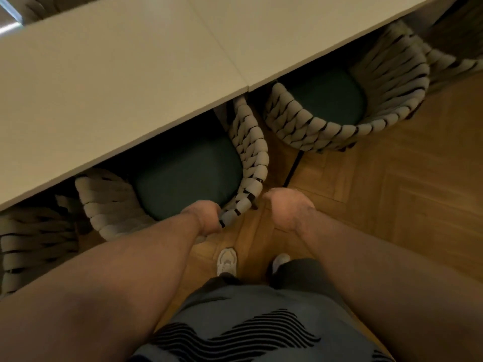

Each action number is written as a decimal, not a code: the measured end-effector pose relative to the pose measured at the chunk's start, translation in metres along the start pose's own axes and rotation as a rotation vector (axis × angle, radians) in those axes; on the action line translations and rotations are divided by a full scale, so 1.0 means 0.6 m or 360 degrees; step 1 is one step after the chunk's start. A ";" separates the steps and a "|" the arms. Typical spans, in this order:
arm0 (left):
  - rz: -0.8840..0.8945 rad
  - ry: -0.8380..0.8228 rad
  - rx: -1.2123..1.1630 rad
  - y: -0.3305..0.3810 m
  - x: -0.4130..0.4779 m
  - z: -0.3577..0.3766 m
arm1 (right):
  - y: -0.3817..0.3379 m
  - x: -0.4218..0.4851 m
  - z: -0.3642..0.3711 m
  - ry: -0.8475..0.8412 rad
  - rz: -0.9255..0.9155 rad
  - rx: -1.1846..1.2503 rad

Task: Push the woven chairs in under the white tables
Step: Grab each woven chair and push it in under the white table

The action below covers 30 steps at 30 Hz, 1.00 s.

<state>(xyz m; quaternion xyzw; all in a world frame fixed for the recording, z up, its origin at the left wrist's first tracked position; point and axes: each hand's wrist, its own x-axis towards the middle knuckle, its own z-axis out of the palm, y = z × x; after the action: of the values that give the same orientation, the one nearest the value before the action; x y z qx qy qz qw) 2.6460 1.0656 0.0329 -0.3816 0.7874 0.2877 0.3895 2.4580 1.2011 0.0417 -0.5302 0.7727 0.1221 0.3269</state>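
Two white tables [125, 74] stand end to end across the top of the head view. A woven chair [252, 152] with a dark green seat sits partly under the near table's edge, its back towards me. My left hand [205, 218] grips the rim of this chair's back. My right hand [286, 207] hangs just right of the rim's end, fingers bent downward, with a small gap to the chair and nothing held. A second woven chair [313, 137] stands to the right, its seat partly under the other table [313, 30].
Another woven chair [34, 244] is at the far left, and one more [449, 64] at the upper right. My feet in white shoes [227, 261] stand on the wooden parquet floor [392, 205] close behind the near chair.
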 end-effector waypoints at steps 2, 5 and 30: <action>0.0043 0.0099 -0.0026 0.034 -0.004 -0.017 | 0.053 -0.022 -0.018 0.0068 0.0119 0.0054; 0.0127 0.0207 -0.0122 0.110 0.003 -0.042 | 0.142 -0.056 -0.044 0.0167 0.0291 0.0115; 0.0026 0.0580 -0.0440 0.699 0.125 -0.139 | 0.763 -0.068 -0.228 0.0277 0.0180 -0.0138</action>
<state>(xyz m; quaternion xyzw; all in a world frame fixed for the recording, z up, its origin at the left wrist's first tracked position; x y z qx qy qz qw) 2.2369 1.2027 0.0802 -0.4706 0.8009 0.3221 0.1825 2.0043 1.3448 0.0991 -0.5081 0.8208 0.1273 0.2280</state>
